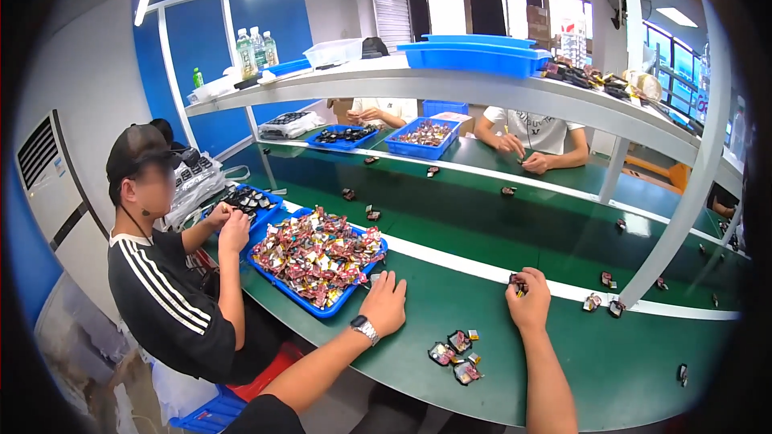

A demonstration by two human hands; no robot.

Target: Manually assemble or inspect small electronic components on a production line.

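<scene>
My left hand (383, 305), a metal-banded watch on its wrist, rests at the right edge of a blue tray (328, 312) heaped with small red, white and yellow electronic parts (318, 257). Its fingers are stretched out and slightly apart, with no part visible in them. Farther right, my right hand (531, 301) is closed around a small black-framed electronic part (517, 285), mostly covered by the fingers, near the white strip. Between my forearms lie several similar black-framed parts (460, 341) with reddish boards, grouped on the green table (498, 386).
At my left a person in a black cap (138, 153) handles something over a blue tray of black pieces (256, 202). Two people work across the table. More parts (615, 307) lie scattered along the green surface. A white shelf post (679, 193) rises at right, under an overhead shelf (450, 84).
</scene>
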